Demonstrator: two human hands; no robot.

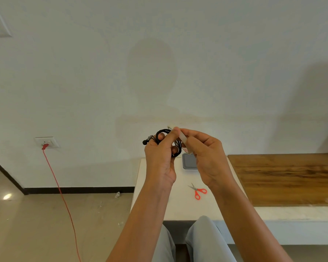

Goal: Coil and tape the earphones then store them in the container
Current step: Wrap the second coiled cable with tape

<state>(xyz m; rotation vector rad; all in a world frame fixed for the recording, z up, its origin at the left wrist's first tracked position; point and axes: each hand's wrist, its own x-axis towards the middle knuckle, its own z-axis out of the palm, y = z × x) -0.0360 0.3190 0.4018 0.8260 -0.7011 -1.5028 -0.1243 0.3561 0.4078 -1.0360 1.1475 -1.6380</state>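
Observation:
Raised in front of the wall, my left hand grips the coiled black earphones, with an earbud poking out to the left. My right hand pinches a roll of clear tape right beside the coil, and a strip reaches up toward the coil's top. Below my hands, a grey container lies on the white table, partly hidden by my right hand.
Red-handled scissors lie on the white table below my right hand. A wooden board covers the table's right part. A red cable runs from a wall socket down across the floor at left. My knees show at the bottom.

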